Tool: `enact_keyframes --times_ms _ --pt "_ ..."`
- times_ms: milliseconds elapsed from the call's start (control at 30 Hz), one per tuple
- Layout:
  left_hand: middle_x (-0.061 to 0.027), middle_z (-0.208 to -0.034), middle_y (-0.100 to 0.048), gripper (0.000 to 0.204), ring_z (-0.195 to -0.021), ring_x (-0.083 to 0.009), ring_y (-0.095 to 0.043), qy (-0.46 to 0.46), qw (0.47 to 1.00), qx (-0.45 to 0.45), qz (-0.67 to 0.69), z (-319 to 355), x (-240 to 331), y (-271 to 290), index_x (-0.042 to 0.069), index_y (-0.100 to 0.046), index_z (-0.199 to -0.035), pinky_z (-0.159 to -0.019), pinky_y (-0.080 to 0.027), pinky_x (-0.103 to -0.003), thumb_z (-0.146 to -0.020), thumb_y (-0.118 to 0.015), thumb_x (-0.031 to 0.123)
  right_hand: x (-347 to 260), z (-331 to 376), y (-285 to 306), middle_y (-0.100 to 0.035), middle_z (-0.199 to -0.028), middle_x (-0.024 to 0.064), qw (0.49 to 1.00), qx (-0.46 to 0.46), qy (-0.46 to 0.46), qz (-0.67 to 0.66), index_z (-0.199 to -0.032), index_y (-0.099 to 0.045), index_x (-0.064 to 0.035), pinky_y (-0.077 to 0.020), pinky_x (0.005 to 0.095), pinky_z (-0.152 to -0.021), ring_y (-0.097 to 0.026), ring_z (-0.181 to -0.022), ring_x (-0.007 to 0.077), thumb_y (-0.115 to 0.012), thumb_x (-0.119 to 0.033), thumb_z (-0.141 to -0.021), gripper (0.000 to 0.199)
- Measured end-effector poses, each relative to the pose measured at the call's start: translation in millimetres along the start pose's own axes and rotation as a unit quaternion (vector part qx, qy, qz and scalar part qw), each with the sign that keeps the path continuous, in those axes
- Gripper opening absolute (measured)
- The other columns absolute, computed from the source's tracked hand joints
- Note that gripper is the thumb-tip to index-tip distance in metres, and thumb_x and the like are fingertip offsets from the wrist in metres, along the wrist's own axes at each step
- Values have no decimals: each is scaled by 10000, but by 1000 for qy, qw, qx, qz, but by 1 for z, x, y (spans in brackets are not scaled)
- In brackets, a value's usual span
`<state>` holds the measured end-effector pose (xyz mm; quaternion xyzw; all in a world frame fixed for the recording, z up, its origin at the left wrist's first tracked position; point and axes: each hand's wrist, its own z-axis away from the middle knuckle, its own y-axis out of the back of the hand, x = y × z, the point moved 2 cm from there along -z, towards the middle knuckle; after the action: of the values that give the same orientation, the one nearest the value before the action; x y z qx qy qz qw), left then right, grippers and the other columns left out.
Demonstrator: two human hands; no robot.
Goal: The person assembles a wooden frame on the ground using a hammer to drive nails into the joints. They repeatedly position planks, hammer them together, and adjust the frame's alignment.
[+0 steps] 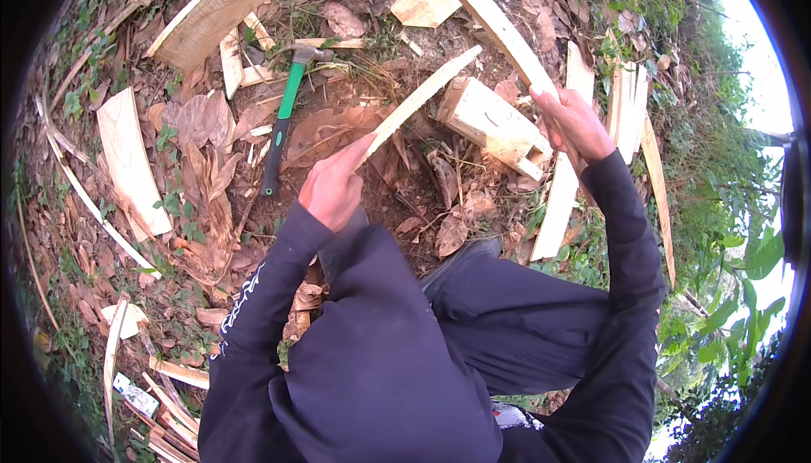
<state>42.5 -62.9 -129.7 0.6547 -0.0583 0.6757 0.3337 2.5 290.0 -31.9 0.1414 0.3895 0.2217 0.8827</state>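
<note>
A: How many hands, and what does each hold?

B: Two. The left hand (332, 188) is closed in a fist around the near end of a thin pale wood strip (420, 97), which slants up to the far right. The right hand (574, 121) is wrapped around a long curved wood slat (494, 24) that runs far-left toward the top edge.

A: Between them?

B: One squared wood block (490, 121) lies on the dirt, just left of the right hand.

A: Tools?

B: One hammer (285, 108) with a green and black handle, lying on the ground far-left of the left hand, head pointing away, well apart from both hands.

A: Other wood?

B: Many offcuts. A broad curved plank (215, 11) at the far left, a flat pale board (128, 159) to the left, and a flat strip (559, 201) near the right hand. Dry leaves (203, 138) cover the ground around the hammer.
</note>
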Motion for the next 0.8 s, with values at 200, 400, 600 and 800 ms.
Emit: enact_keyframes --times_ms 200,400,600,800 --pt "-258 -1241 -601 631 -1161 -409 -574 -2 1000 13 -3 -10 -5 -13 -15 -500 -1351 -986 -467 -415 -725 -468 -83 28 -18 -6 -449 -472 -10 1000 -18 -21 -7 -681 -509 -72 -350 224 -367 -421 -354 76 -556 -440 -990 482" --pt "-242 -1196 -621 633 -1108 -414 -593 -12 999 32 10 -14 -8 -25 15 -516 -1338 -950 -483 -434 -715 -470 -81 44 -29 -7 -460 -476 1 999 -27 -15 -40 -640 -535 -64 -328 242 -380 -443 -381 92 -613 -487 -938 523" --pt "-242 -1178 -627 625 -1091 -416 -599 -10 999 43 3 -11 -13 -28 20 -520 -1333 -940 -486 -446 -716 -475 -74 40 -32 -9 -444 -471 -3 998 -2 -27 -52 -698 -500 -75 -334 226 -349 -404 -347 84 -563 -466 -970 481" --pt "-256 -1172 -623 623 -1093 -421 -596 -20 999 47 11 -10 -15 -28 7 -516 -1333 -940 -486 -447 -718 -478 -82 39 -34 -4 -445 -481 -1 999 -12 -24 -36 -726 -508 -71 -323 233 -348 -406 -354 88 -577 -461 -963 462"
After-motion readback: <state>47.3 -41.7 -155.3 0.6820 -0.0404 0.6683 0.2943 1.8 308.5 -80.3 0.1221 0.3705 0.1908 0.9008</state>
